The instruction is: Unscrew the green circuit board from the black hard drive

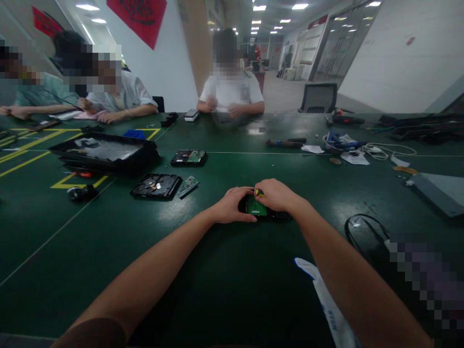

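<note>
A hard drive (256, 208) lies on the green table in front of me, its green circuit board facing up. My left hand (232, 205) grips its left end, thumb along the near edge and fingers at the far edge. Over the right part of the drive, my right hand (278, 194) is closed around a screwdriver (259, 192). Only a bit of its yellow and black handle shows; the tip is hidden by my fingers. To the left lie a second drive (156, 186), a loose circuit board (188, 185) and a third drive (189, 157).
A black tray (145, 152) stands at left, near a black object (82, 193). Tools (285, 142), a cable bundle (342, 141) and a grey metal case (440, 191) are at right. White printed material (328, 299) lies under my right forearm. Several people sit across the table.
</note>
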